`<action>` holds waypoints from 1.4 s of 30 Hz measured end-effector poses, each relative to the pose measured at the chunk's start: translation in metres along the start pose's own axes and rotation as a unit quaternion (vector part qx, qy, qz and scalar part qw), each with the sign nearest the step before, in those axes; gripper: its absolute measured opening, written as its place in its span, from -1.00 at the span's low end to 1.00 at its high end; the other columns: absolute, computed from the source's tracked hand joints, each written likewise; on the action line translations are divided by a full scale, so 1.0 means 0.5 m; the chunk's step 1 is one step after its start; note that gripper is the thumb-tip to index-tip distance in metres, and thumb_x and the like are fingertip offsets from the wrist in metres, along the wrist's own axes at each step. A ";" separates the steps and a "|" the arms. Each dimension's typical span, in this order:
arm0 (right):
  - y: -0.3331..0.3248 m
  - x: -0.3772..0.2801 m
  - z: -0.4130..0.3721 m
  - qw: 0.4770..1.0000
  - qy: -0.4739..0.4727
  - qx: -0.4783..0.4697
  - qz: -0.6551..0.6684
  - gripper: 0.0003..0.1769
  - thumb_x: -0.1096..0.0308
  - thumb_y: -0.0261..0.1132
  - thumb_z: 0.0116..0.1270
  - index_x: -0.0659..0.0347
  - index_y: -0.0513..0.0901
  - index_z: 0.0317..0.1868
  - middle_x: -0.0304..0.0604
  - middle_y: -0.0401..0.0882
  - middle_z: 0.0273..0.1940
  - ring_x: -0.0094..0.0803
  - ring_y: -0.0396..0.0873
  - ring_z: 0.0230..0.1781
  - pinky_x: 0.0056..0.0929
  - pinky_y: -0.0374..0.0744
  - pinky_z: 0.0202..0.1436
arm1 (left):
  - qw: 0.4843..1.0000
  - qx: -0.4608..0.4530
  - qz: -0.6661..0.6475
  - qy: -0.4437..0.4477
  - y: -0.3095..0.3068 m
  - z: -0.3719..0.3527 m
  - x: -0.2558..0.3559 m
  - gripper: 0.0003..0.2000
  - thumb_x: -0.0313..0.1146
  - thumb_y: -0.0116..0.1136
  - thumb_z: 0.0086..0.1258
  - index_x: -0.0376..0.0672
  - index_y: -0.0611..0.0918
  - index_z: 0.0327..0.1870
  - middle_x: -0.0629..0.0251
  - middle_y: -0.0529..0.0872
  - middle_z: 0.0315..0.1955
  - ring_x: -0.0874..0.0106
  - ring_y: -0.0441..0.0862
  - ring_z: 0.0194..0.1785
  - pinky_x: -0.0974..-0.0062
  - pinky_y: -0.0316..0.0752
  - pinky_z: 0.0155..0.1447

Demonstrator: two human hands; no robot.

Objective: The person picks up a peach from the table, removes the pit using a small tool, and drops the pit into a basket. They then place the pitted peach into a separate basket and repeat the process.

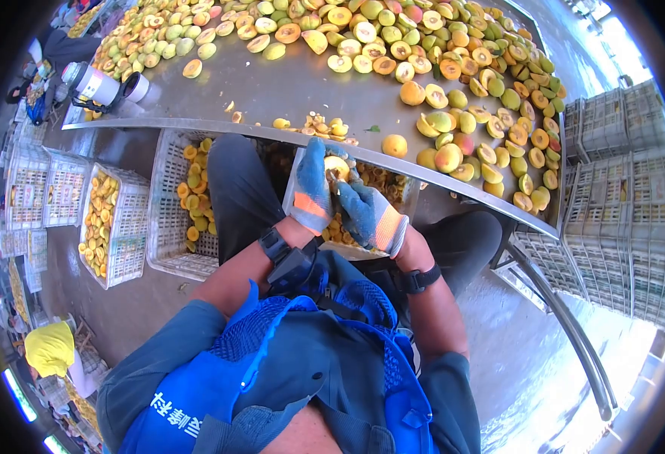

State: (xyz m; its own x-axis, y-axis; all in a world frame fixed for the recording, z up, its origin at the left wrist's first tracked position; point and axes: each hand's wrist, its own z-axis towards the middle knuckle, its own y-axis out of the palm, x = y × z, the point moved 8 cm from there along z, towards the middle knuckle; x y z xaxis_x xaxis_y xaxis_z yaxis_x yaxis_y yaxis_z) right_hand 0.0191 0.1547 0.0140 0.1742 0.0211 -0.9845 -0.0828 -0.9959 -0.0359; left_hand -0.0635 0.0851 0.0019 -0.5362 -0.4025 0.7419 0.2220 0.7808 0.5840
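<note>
In front of my lap, my left hand (313, 189), in a blue and orange work glove, is closed around a cut peach half (337, 166) with its cut face towards me. My right hand (370, 218), gloved alike, has its fingers curled right beside that half; what it holds, if anything, is hidden. Below both hands stands a crate (291, 178) of fruit pieces between my knees. Just beyond my fingers, small fruit scraps (319, 125) lie along the edge of the metal table (249, 94).
Many peach halves (491, 83) cover the table's far and right parts. A white flask (94, 83) stands at its left end. Fruit-filled crates (124, 227) sit on the left, stacked crates (612, 197) on the right. Another person in a yellow top (50, 349) is at lower left.
</note>
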 end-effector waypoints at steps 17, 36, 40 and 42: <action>0.031 0.042 -0.074 0.905 0.245 -0.125 0.325 -0.53 -0.10 0.12 0.61 0.13 0.60 -0.25 -0.46 0.34 -0.60 -0.69 0.24 -0.71 -0.65 0.18 -0.66 | 0.977 -0.180 0.108 -0.038 -0.011 -0.010 -0.054 -0.49 0.03 -0.15 0.69 -0.19 0.66 -0.33 0.26 0.73 -0.42 0.47 0.67 -0.31 0.47 0.59 -0.07; 0.068 0.038 -0.080 0.954 0.183 -0.134 0.195 -0.44 -0.11 0.06 0.63 0.28 0.65 -0.13 -0.38 0.41 -0.59 -0.63 0.33 -0.65 -0.56 0.35 -0.57 | 0.993 -0.083 0.081 0.012 -0.090 0.020 0.110 -0.91 -0.42 0.17 0.54 -0.21 0.65 -0.08 0.18 0.76 -0.23 0.40 0.75 -0.21 0.44 0.69 -0.09; 0.048 0.070 -0.062 0.977 0.103 -0.022 -0.188 -0.39 -0.12 0.00 0.61 0.33 0.67 -0.01 0.08 0.71 -0.27 -0.13 0.71 -0.20 -0.18 0.64 -0.05 | 0.707 0.093 0.569 0.410 -0.213 -0.043 0.385 -0.85 -0.35 0.24 0.47 -0.24 0.71 -0.11 0.16 0.77 -0.18 0.33 0.73 -0.13 0.36 0.64 0.00; 0.028 0.131 -0.056 0.897 0.218 -0.042 -0.382 -0.38 -0.13 0.00 0.58 0.32 0.69 0.04 0.25 0.74 -0.12 0.09 0.73 -0.04 -0.06 0.64 0.08 | 0.541 0.119 0.728 0.404 -0.212 -0.055 0.450 -0.64 -0.29 0.39 0.35 -0.23 0.67 0.10 0.05 0.75 -0.12 0.13 0.72 0.01 0.26 0.57 0.14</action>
State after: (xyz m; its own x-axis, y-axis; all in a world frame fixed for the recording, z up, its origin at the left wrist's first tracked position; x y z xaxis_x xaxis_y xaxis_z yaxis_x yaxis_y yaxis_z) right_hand 0.0569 0.1395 -0.0463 0.5175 0.6825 -0.5161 0.2950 -0.7085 -0.6411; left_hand -0.1854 -0.1012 0.1159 0.6179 0.7196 0.3168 -0.2322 0.5520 -0.8009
